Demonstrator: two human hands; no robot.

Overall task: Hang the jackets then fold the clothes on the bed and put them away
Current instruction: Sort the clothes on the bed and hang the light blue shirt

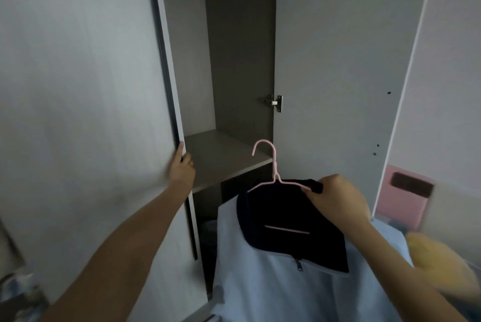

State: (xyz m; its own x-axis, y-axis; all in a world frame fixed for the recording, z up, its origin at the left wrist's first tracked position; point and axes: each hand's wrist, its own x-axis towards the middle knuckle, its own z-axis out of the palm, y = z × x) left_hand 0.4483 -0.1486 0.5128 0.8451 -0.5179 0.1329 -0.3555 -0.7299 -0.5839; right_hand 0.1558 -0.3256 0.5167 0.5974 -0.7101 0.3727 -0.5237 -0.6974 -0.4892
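The left hand (pixel 182 168), at centre left of the frame, is curled round the edge of the left door (pixel 78 87), fingers hooked over the front where the dark handle strip (pixel 166 74) runs down it. The right hand (pixel 335 199), at lower centre right, is closed in a pinch on the shoulder wire of the pink hanger (pixel 273 165), together with the dark collar edge of the jacket (pixel 286 290).

The left door fills the left half of the frame. The right door (pixel 338 61) stands swung out at upper right, its inner face towards the camera. Between them the wardrobe (pixel 234 48) shows a tall, narrow, bare compartment in the upper centre.

The pale blue jacket, with its navy collar lining and a zip pull below, hangs on the hanger across the lower centre, in front of the opening and below the shelf (pixel 223 157). The shelf's front edge lies just behind the hanger's hook, which stands upright and free of any rail.

A pink box (pixel 406 196) sits at right beyond the right door; a blurred yellow thing (pixel 442 256) lies below it. A metal hinge (pixel 273 102) sits on the right door's inner edge.
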